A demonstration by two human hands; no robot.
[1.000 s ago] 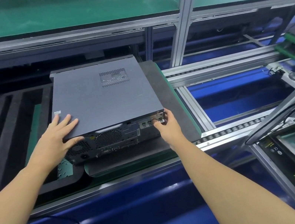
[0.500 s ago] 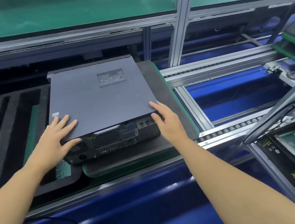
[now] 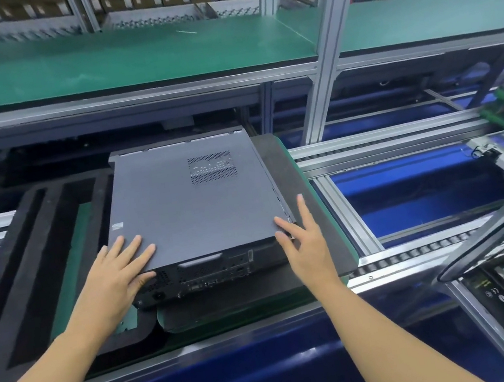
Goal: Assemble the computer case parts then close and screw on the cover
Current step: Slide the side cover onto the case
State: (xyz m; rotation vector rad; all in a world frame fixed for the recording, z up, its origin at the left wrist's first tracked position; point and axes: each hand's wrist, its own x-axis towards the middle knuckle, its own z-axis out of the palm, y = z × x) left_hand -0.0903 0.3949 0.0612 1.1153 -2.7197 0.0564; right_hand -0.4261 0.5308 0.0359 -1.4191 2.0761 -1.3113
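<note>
1. Left hand (image 3: 117, 273) is flat on the near-left corner of the cover (image 3: 179, 203). Its fingers are straight and fanned over the panel, and the thumb lies against the near edge. It presses down and has hold of nothing.
2. Right hand (image 3: 306, 241) is at the near-right corner, fingers straight and spread. The inner fingertips touch the cover's side edge, and the outer ones reach over the black pallet (image 3: 311, 214) just to their right. Nothing is in its grasp either.
3. Between the two hands lies the computer case (image 3: 210, 269), resting on that pallet. Its port panel faces the person, just under the left thumb. The long axis runs straight away from both hands, with the vent grille (image 3: 211, 167) far ahead of the right fingertips.
4. Here's the crux: both hands sit level at the near end, neither one nearer, so the whole cover lies ahead of them. A push from here would likely run along that long axis, away from the person.
5. Bright metal shows along the side edge ahead of the right fingers. My read is that the cover isn't fully seated, but I can't tell for certain.
6. No screw or driver is visible beside either hand, so the fastening looks not yet done.
</note>
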